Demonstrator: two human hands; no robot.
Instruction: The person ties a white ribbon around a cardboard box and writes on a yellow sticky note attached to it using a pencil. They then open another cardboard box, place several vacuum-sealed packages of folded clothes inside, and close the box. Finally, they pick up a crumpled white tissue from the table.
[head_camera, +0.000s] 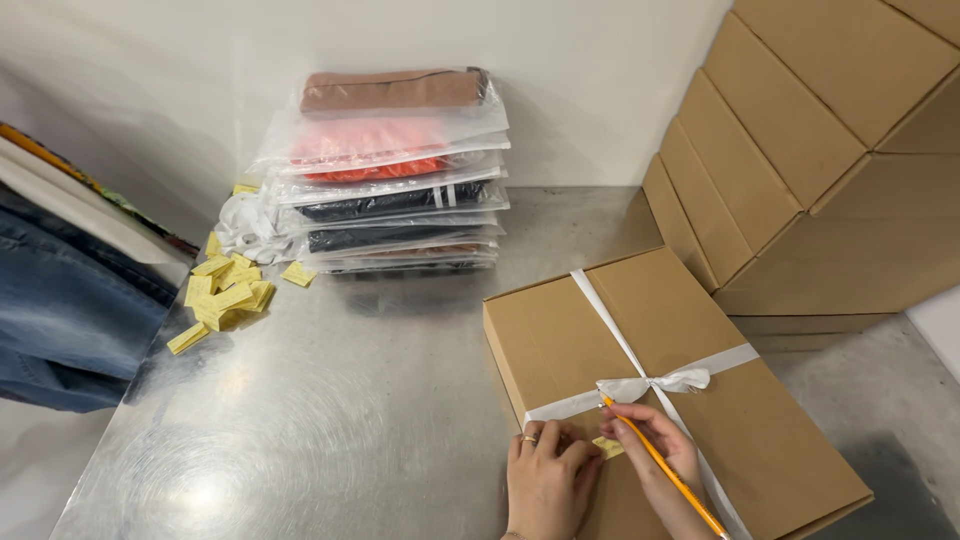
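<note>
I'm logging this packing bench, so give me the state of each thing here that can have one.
Brown cardboard box: closed, tied with white ribbon.
White ribbon: crossed, knotted in a bow.
Orange pencil: gripped, tip near the bow.
Small yellow paper tag: lying on the lid, pinned by fingers.
Left hand: pressed flat on the lid.
Right hand: closed around the pencil.
Clear-bagged folded garments: stacked, sealed.
Plain cardboard boxes: closed, stacked leaning.
Yellow paper tags: loose heap.

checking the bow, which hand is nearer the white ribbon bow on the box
Right. The right hand, holding a pencil, sits just below the bow; the left hand rests farther down-left.
</note>
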